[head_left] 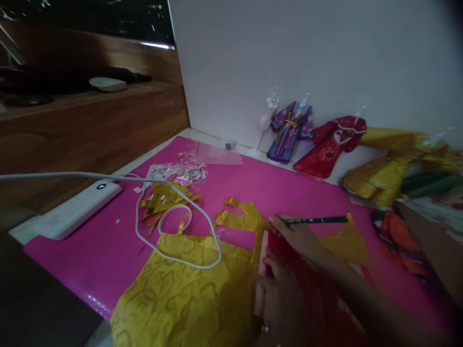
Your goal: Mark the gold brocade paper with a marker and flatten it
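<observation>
Magenta mat (pixel 90 260) covers the work surface under both hands. Patterned yellow paper (pixel 188 294) lies left of the hands, a white cable (pixel 173 258) looped across it. The red sheet (pixel 318 299) lies beneath the hands. The left hand (pixel 280 299) presses flat, fingers together, on the sheet's edge. The right hand (pixel 298 236), just above it, pinches a dark pencil (pixel 314 220), tip pointing left.
</observation>
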### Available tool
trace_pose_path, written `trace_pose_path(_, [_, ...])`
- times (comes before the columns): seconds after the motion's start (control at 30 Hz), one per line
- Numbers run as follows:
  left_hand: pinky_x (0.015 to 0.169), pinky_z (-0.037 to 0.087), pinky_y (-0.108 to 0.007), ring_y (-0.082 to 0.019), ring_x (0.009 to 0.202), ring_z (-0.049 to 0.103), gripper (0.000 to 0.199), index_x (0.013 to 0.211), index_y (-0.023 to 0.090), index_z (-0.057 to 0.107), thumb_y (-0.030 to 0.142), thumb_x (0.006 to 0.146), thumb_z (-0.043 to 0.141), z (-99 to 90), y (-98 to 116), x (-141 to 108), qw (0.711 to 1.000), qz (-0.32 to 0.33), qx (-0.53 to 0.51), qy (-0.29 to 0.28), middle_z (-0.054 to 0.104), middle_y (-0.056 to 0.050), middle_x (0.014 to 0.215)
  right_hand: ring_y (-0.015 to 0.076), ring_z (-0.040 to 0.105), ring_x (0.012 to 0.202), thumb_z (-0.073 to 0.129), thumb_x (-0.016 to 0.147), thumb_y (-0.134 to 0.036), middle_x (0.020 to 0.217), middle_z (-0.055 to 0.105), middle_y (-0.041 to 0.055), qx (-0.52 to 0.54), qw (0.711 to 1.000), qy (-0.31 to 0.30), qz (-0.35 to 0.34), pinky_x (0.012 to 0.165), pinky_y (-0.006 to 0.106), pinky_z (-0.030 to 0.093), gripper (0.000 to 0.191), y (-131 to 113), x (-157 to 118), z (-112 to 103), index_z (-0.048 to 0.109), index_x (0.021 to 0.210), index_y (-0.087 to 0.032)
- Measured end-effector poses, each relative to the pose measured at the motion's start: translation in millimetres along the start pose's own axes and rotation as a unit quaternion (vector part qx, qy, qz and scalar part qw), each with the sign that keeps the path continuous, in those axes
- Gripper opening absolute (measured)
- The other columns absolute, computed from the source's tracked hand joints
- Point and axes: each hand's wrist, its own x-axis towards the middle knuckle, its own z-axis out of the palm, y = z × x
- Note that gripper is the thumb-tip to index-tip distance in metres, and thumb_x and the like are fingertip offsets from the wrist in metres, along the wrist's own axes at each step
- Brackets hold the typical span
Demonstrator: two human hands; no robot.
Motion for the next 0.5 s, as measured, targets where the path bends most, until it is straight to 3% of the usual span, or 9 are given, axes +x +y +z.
trace_pose_path(0.07, [0.083,0.058,-0.045,-0.034,0.123,0.055,0.048,0.132,0.018,0.059,0.041,0.091,0.069,1.3,-2,0,1.000,0.006,-0.007,-0.002,0.054,-0.015,0.139,0.0170,0.056,0.056,0.047,0.094,-0.047,0.057,0.057,-0.0016,0.012,1.000,-0.002,0.014,0.055,0.028,0.044,0.039,0,2,3,0.053,0.063,-0.024])
trace_pose_path(0.2, [0.086,0.057,-0.048,-0.033,0.123,0.056,0.048,0.129,0.017,0.059,0.046,0.091,0.068,-0.2,-4,1,1.000,0.021,-0.017,-0.006,0.056,-0.015,0.135,0.0145,0.048,0.053,0.055,0.086,-0.045,0.058,0.051,-0.0046,0.021,0.999,0.024,0.023,0.050,0.026,0.039,0.026,7,6,12,0.047,0.070,-0.025])
trace_pose_path(0.3, [0.087,0.057,-0.048,-0.034,0.124,0.055,0.047,0.129,0.016,0.060,0.044,0.092,0.068,-5.7,-5,2,1.000,0.022,-0.019,-0.008,0.056,-0.016,0.135,0.0133,0.042,0.052,0.057,0.082,-0.040,0.056,0.045,-0.0058,0.012,0.999,0.037,0.027,0.049,0.025,0.035,0.028,12,8,16,0.039,0.066,-0.025])
trace_pose_path(0.5, [0.087,0.057,-0.048,-0.035,0.126,0.053,0.048,0.129,0.018,0.060,0.049,0.093,0.065,-19.2,-8,1,0.999,0.022,-0.031,-0.012,0.054,-0.015,0.138,0.0130,0.040,0.052,0.055,0.079,-0.026,0.055,0.043,-0.0063,-0.006,0.999,0.029,0.034,0.050,0.025,0.031,0.022,12,9,18,0.039,0.064,-0.025])
